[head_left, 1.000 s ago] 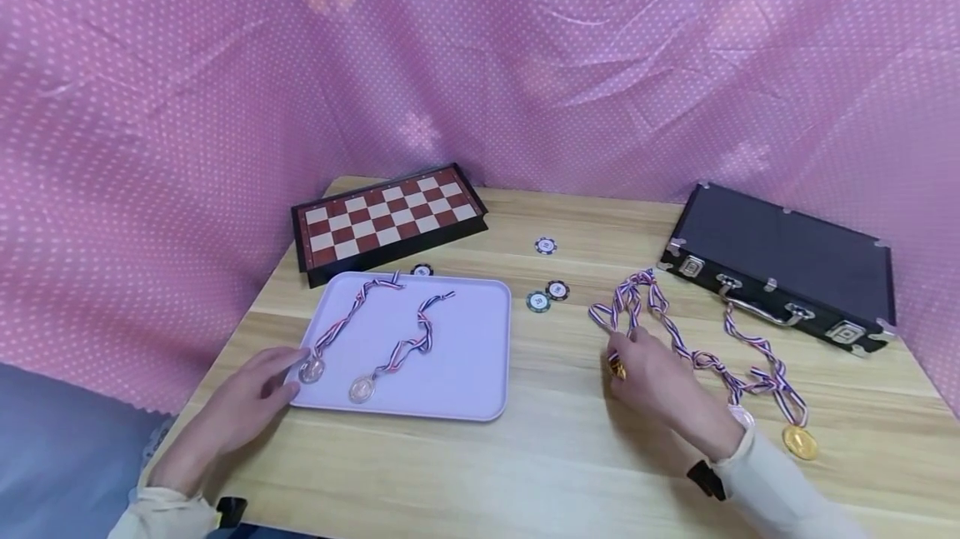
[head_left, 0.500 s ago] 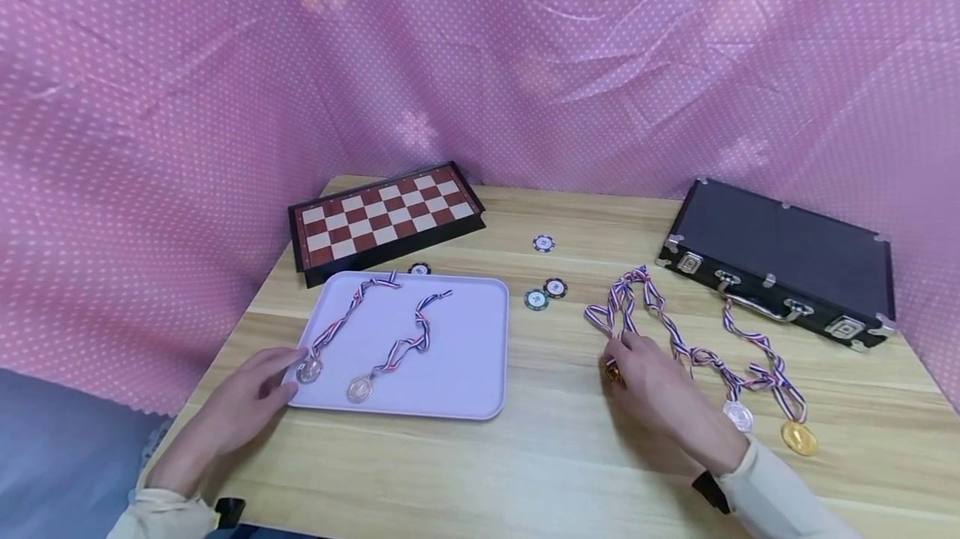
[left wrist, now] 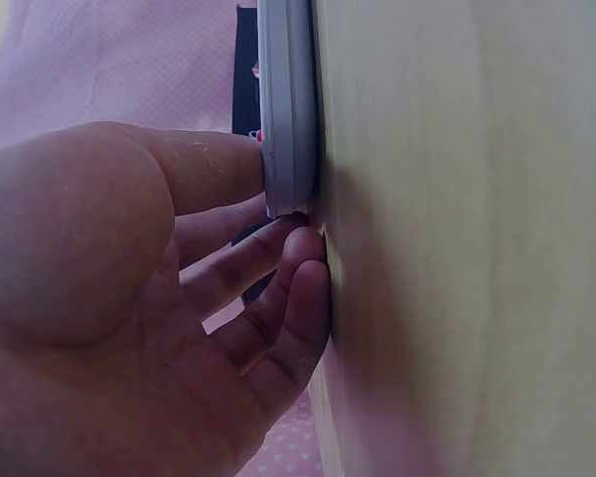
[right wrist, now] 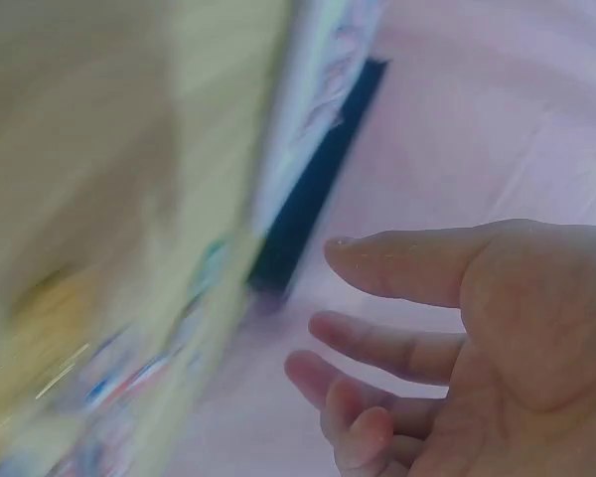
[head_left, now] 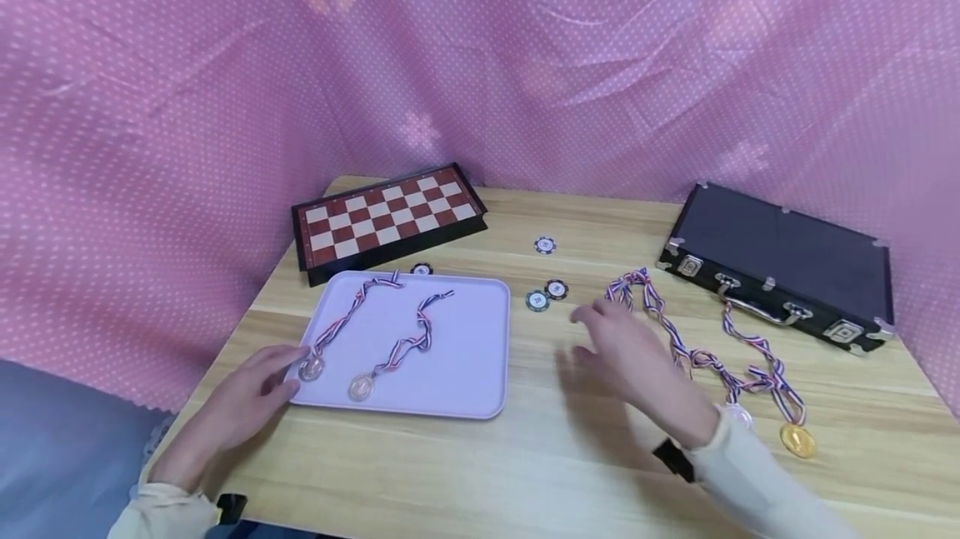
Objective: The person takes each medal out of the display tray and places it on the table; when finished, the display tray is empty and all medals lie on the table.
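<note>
My left hand point(head_left: 243, 397) holds the near left corner of a pale lilac tray point(head_left: 468, 356); in the left wrist view the thumb point(left wrist: 214, 171) presses its outer wall and the fingers curl by its lower edge. On the tray lie two silver-coloured medals, one at the left rim point(head_left: 311, 367) and another point(head_left: 362, 387) beside it, with striped ribbons trailing back. My right hand point(head_left: 637, 376) is over the table, fingers parted and holding nothing. Past it lie tangled striped ribbons point(head_left: 675, 339), a gold medal point(head_left: 797, 441) and a silver one point(head_left: 738, 416). A blurred gold medal point(right wrist: 45, 338) shows below the right hand.
A folded checkered board point(head_left: 390, 218) stands behind the tray. Poker chips lie about: one at the tray's back edge point(head_left: 422, 269), several mid-table point(head_left: 537, 301). A black case point(head_left: 780, 260) with metal corners occupies the back right. Pink dotted cloth point(head_left: 525, 64) hangs behind.
My right hand has let go of the gold medal and ribbon it was at, lifted, and moved a little left with fingers spread. The left hand and tray stay put.
</note>
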The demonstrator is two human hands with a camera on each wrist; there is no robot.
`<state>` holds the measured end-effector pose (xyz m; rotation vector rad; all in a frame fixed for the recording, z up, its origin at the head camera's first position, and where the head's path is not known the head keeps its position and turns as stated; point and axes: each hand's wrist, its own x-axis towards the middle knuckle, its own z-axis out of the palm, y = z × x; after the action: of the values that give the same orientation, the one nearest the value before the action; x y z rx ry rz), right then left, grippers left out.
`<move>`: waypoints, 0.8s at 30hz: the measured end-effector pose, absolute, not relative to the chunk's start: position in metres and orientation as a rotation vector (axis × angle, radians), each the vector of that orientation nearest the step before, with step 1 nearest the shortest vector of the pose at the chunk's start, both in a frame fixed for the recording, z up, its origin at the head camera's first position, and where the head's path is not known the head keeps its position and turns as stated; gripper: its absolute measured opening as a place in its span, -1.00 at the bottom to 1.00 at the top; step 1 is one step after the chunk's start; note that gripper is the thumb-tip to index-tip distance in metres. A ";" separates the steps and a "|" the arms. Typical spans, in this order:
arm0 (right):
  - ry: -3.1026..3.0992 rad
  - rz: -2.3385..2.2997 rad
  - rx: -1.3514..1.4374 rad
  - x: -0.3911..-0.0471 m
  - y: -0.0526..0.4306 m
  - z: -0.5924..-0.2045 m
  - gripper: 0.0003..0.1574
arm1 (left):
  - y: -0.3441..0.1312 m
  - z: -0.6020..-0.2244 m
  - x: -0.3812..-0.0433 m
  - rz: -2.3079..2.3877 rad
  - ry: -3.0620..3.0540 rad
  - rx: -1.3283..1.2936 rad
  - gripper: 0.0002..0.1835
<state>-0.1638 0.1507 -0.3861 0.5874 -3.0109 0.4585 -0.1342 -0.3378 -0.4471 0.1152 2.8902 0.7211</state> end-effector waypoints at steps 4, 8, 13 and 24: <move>-3.104 0.568 0.698 -0.175 0.086 -0.375 -0.50 | -0.339 -0.448 -0.134 0.724 2.888 0.106 -0.44; -3.153 0.594 0.917 -0.179 0.015 -0.372 -0.56 | -0.337 -0.451 -0.135 0.726 2.884 0.102 -0.45; -3.210 0.558 1.070 -0.175 -0.049 -0.379 -0.58 | -0.335 -0.453 -0.137 0.745 2.892 0.131 -0.45; -3.236 0.288 1.025 -0.171 -0.108 -0.403 -0.56 | -0.340 -0.447 -0.135 0.728 2.890 0.095 -0.45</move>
<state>-0.1708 -0.1083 -0.4035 1.0251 -3.2361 0.2877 -0.1347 -0.3405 -0.4465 0.0945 2.8901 0.7280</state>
